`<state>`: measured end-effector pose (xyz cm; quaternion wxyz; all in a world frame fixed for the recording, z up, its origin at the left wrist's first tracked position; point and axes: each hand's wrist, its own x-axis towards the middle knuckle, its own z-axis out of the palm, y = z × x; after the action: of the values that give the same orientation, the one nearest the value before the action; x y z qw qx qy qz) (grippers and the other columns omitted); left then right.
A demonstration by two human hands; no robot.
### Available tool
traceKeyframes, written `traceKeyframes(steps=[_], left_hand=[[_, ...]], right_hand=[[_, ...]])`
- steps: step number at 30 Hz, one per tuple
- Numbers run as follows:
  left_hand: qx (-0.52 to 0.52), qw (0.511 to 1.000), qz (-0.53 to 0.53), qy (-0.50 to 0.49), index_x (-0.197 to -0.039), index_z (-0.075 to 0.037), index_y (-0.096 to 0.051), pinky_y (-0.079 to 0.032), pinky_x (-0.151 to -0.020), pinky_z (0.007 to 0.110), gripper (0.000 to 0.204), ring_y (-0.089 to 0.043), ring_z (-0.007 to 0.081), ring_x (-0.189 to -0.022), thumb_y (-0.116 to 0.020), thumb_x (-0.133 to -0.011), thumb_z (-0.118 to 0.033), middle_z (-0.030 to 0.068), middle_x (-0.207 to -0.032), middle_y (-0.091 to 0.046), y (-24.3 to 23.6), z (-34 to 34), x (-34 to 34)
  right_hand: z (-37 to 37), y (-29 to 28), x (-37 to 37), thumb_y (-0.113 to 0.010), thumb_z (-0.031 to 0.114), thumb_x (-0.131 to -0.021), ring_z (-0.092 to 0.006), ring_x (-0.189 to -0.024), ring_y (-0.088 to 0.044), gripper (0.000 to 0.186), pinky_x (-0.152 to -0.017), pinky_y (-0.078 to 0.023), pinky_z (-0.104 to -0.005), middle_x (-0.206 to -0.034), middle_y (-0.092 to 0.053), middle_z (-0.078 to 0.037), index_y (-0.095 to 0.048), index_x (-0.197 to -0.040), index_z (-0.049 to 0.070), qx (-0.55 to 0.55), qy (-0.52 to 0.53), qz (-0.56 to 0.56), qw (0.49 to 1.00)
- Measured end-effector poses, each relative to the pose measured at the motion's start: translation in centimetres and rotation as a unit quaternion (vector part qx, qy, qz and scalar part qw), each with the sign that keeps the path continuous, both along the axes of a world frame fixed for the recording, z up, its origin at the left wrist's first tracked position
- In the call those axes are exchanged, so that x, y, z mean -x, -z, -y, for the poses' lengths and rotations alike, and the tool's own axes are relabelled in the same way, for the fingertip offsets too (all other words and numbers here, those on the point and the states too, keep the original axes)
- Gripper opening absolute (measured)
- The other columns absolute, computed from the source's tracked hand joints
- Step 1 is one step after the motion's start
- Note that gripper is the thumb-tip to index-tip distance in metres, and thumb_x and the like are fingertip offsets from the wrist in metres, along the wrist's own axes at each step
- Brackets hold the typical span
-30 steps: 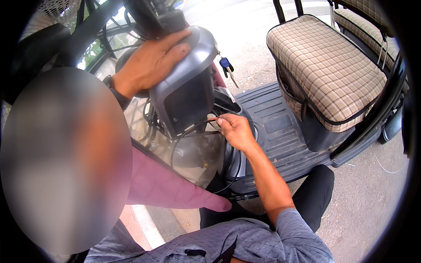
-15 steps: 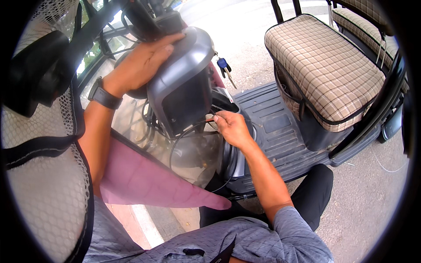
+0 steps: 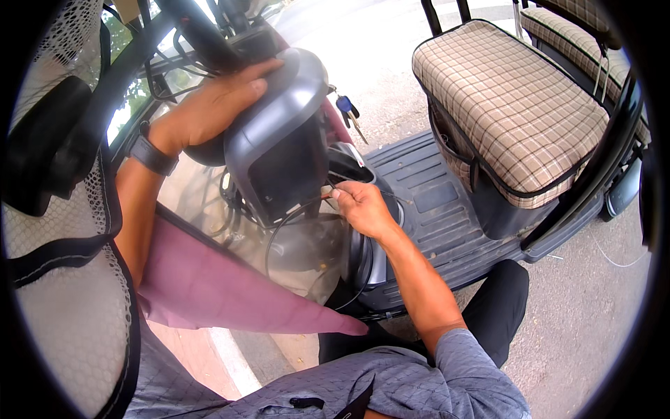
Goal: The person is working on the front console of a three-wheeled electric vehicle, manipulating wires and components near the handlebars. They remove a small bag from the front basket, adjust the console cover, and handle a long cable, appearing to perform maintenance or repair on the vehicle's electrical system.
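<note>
My left hand lies with its fingers stretched out over the top of a grey plastic housing, below the black handlebar of a vehicle. Close under the housing's lower edge, my right hand pinches a thin black cable between thumb and fingers. A small reddish-orange piece shows by the fingertips, too small to make out. The cable loops left and down from there. Blue and black keys hang at the housing's right side.
A ribbed grey footboard lies to the right, before a checked, cushioned seat. Pink fabric stretches below my left arm. White mesh with black trim fills the left side. Pavement shows around the vehicle.
The view has shifted slightly, so the housing, keys and seat appear a little further left. My left hand stays on the housing, and my right hand keeps its pinch on the cable.
</note>
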<state>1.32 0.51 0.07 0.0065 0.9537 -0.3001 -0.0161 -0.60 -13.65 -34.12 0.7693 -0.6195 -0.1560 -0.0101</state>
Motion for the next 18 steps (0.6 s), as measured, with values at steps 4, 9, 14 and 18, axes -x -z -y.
traceKeyframes(steps=[4, 9, 14, 18], left_hand=[[-0.071, 0.994, 0.078, 0.03, -0.16, -0.013, -0.036, -0.039, -0.111, 0.044, 0.065, -0.054, 0.0431, -0.13, -0.038, -0.107, -0.05, 0.0257, -0.145, -0.054, 0.3, -0.1, 0.1], [-0.088, 0.983, 0.136, 0.089, -0.157, -0.012, -0.038, -0.048, -0.095, 0.047, 0.064, -0.064, 0.0463, -0.107, -0.038, -0.106, -0.049, 0.027, -0.12, -0.066, 0.5, -0.4, 0.5], [-0.103, 0.968, 0.211, 0.087, -0.155, -0.011, -0.041, -0.05, -0.088, 0.049, 0.068, -0.064, 0.0484, -0.101, -0.039, -0.104, -0.055, 0.0264, -0.113, -0.068, 1.8, -1.0, 1.4], [-0.072, 0.966, 0.23, 0.09, -0.149, -0.009, -0.047, -0.051, -0.086, 0.049, 0.071, -0.064, 0.0488, -0.101, -0.043, -0.101, -0.06, 0.0263, -0.112, -0.068, 2.3, -1.4, 1.5]], right_hand=[[0.1, -1.2, 1.1, -0.062, 0.02, -0.101, -0.0135, -0.063, -0.056, 0.022, -0.062, -0.047, -0.0344, -0.065, -0.058, -0.006, -0.072, -0.1, 0.0, -0.008, -0.014, -0.033, 0.999], [-0.3, -1.3, 0.8, -0.061, 0.02, -0.102, -0.0151, -0.065, -0.058, 0.023, -0.065, -0.048, -0.0351, -0.068, -0.062, -0.007, -0.072, -0.101, 0.001, 0.007, -0.003, -0.013, 1.0], [-0.5, -1.1, 0.9, -0.061, 0.021, -0.101, -0.0165, -0.066, -0.059, 0.022, -0.066, -0.049, -0.0358, -0.07, -0.064, -0.009, -0.073, -0.102, 0.002, 0.021, 0.014, -0.006, 1.0], [-0.9, -1.3, 0.9, -0.062, 0.021, -0.101, -0.0172, -0.065, -0.059, 0.022, -0.066, -0.049, -0.0363, -0.07, -0.064, -0.009, -0.073, -0.103, 0.003, 0.031, 0.018, -0.008, 0.999]])
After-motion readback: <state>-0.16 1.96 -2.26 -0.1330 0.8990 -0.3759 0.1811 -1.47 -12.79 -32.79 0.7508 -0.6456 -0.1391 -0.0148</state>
